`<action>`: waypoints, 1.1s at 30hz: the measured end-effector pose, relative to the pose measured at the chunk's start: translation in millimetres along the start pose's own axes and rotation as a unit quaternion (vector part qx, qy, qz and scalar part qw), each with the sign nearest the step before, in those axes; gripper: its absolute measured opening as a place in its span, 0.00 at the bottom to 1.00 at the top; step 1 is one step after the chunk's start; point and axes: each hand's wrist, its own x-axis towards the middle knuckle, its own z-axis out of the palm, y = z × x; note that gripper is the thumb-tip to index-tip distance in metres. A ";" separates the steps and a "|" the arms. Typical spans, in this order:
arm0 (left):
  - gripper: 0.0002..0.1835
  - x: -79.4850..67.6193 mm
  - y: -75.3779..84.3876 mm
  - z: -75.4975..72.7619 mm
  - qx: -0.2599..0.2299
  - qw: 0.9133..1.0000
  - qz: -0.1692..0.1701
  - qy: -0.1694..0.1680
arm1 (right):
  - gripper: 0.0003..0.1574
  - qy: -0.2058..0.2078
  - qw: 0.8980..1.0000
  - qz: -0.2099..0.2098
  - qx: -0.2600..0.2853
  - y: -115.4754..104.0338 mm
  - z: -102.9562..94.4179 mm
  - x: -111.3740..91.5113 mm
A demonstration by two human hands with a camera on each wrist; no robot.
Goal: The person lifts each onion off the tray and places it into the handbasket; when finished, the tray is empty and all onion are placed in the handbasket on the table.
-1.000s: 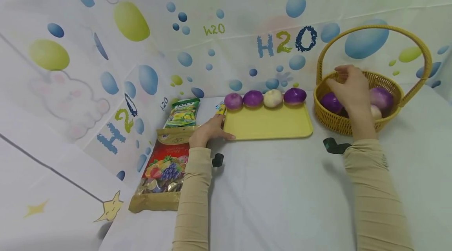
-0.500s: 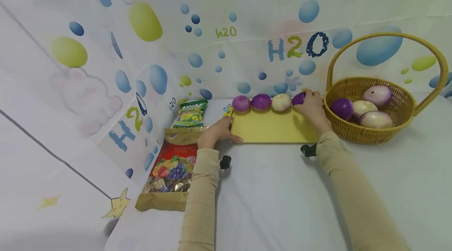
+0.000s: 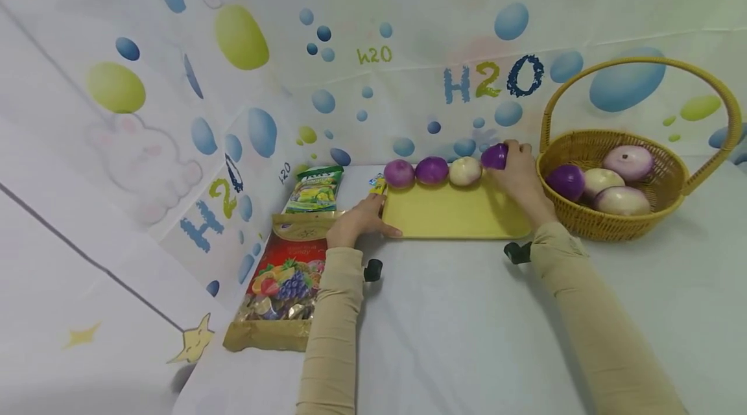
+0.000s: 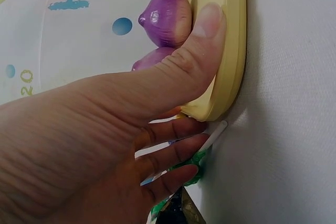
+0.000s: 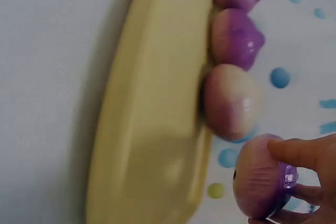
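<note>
My right hand (image 3: 518, 172) pinches a purple onion (image 5: 262, 179) between thumb and fingers, a little raised at the right end of a row. Beside it along the back edge of the yellow tray (image 3: 455, 214) are a white onion (image 3: 465, 171), a purple onion (image 3: 432, 170) and a lighter purple onion (image 3: 399, 174). My left hand (image 3: 363, 217) grips the tray's left front corner. In the left wrist view its thumb (image 4: 209, 22) lies along the rim, with the other fingers at the tray's end.
A wicker basket (image 3: 613, 228) with a tall handle holds several onions at the right. At the left lie a red and gold candy bag (image 3: 288, 266) and a green packet (image 3: 318, 189). A white stick (image 4: 215, 136) with a green wrapper lies near the left fingers.
My right hand has moved left from over the basket to the row's end onion, gripping and slightly raising it. My left hand stays at the tray corner. The head view has shifted slightly.
</note>
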 end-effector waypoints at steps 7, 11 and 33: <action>0.55 -0.8 3.9 1.6 0.002 1.000 0.007 -0.001 | 0.48 0.035 0.998 -0.031 0.038 -11.5 -44.0 -28.7; 0.54 0.5 4.4 1.8 0.005 1.000 0.008 0.005 | 0.49 0.059 0.997 -0.029 0.035 -4.4 -72.1 -39.2; 0.52 2.1 -0.8 1.1 -0.007 1.000 0.011 0.001 | 0.55 0.134 0.980 0.140 0.036 81.8 -155.1 -63.6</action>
